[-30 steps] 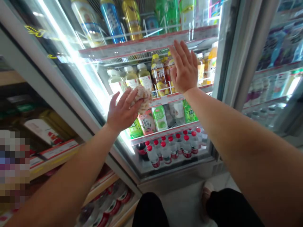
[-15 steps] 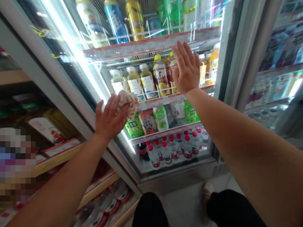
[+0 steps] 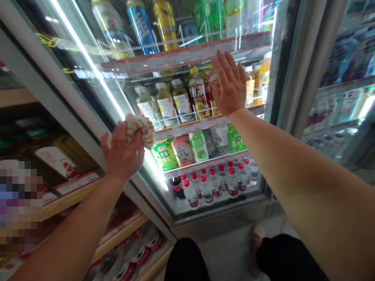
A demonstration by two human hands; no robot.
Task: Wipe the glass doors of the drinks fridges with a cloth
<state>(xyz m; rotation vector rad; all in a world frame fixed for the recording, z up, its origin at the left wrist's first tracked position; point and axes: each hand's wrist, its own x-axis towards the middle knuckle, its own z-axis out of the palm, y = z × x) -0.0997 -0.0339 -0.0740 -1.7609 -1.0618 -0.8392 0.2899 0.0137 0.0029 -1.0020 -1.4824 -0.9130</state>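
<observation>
Brightly lit glass drinks-fridge door (image 3: pixel 222 209) stands ahead. Left hand (image 3: pixel 124 154) fingers clutch a crumpled pale cloth (image 3: pixel 141 130), shifted leftward to the door's left side, so work now centres there; the right hand (image 3: pixel 230 88), fingers extended, grips nothing.

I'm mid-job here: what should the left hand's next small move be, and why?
Probably slide the left hand rightward with its crumpled cloth over the glass door. The cloth is already near the door's left metal frame, with more glass to its right. The right hand holds nothing; whether it touches the glass is hard to tell.
</observation>
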